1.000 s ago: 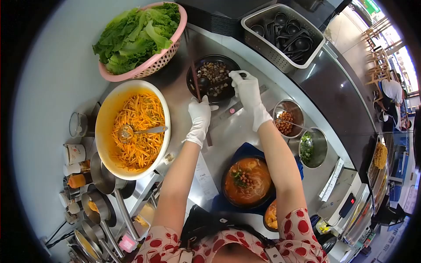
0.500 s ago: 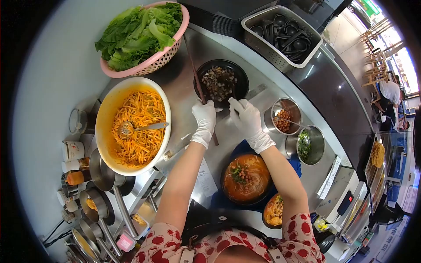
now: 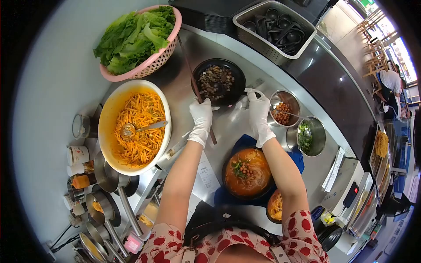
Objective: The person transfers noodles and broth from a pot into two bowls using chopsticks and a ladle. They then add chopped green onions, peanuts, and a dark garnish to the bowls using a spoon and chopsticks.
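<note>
In white gloves, both of my hands work at a black bowl (image 3: 240, 78) of dark chopped filling (image 3: 215, 75). My left hand (image 3: 201, 117) is closed around long brown chopsticks (image 3: 186, 57), right against the bowl's near-left rim. The chopsticks slant past the bowl's left side; whether they are one or two pieces is hard to tell. My right hand (image 3: 259, 109) pinches the handle of a black spoon (image 3: 216, 88), whose head lies in the filling. Nearer me, a bowl of red noodle soup (image 3: 247, 175), topped with peanuts and greens, sits on a blue cloth (image 3: 299, 161).
At left stand a white basin (image 3: 103, 131) of orange shreds and a pink basket (image 3: 177, 24) of lettuce. Metal pots of peanuts (image 3: 284, 113) and chopped greens (image 3: 305, 136) are at right. A spoon bin (image 3: 276, 55) stands behind. Pans (image 3: 123, 179) line the lower left.
My right hand has moved right with the spoon handle, which now points sideways over the bowl's right rim. My left hand stays at the bowl with the chopsticks. The view has shifted slightly.
</note>
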The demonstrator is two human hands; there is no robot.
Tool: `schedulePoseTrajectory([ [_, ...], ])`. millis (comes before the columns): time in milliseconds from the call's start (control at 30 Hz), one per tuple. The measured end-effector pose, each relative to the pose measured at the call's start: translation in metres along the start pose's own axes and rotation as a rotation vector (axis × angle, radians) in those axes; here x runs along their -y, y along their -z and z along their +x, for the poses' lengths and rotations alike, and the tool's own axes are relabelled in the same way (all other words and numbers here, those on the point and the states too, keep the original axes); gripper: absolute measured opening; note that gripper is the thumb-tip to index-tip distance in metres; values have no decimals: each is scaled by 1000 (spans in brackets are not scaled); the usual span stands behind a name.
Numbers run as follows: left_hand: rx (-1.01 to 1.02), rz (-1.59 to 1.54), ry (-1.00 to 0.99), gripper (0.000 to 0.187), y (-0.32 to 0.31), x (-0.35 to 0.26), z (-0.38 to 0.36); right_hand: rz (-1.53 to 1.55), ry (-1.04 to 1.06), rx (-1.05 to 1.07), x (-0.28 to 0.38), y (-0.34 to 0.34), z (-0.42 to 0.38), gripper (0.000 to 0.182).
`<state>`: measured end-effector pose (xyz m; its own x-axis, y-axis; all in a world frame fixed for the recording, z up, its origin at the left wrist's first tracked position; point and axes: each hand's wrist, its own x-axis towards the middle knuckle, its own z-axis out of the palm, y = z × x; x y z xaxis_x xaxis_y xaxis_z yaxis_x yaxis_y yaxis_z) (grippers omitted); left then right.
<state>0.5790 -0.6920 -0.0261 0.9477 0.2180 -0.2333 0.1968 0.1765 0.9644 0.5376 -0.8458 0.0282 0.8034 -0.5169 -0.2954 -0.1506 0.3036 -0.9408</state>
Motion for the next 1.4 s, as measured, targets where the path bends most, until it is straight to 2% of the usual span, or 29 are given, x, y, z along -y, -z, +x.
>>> schedulePoseTrajectory([
  [300,32,22,26,18,5,3,7,-64,133,15,9,7,-9,18],
  [433,93,39,62,18,9,-6,8,-80,152,-17,29,27,-28,18],
  [467,107,-8,27,18,9,-8,9,4,141,-1,34,36,-37,18],
  [500,123,-51,5,18,12,-6,5,-28,208,9,35,49,-43,18],
  [567,110,44,93,17,17,-9,5,24,190,12,52,70,-71,19],
  [600,115,59,63,16,19,-8,4,-55,183,-68,64,79,-90,20],
  [633,70,56,91,15,21,-5,5,-54,227,-39,65,93,-100,21],
  [700,92,123,43,16,27,0,4,-137,171,-100,76,119,-129,23],
  [767,108,194,47,18,28,-21,-18,-211,290,-77,69,147,-151,23],
  [933,101,327,-41,21,41,-41,-51,-345,351,-32,52,186,-218,14],
  [1033,117,319,-40,21,46,-47,-59,-806,802,124,37,197,-233,20],
  [1100,127,343,-43,22,47,-48,-59,-1069,910,248,34,200,-244,32],
  [1167,129,369,-40,23,50,-44,-63,-1228,1059,297,27,206,-247,35],
  [1300,117,364,-17,25,50,-44,-68,-1249,1102,256,37,206,-249,32],
  [1367,113,369,-26,26,51,-39,-64,-960,1004,78,41,202,-243,30],
  [1400,122,399,-38,26,52,-38,-64,-786,803,-13,40,197,-241,26],
])
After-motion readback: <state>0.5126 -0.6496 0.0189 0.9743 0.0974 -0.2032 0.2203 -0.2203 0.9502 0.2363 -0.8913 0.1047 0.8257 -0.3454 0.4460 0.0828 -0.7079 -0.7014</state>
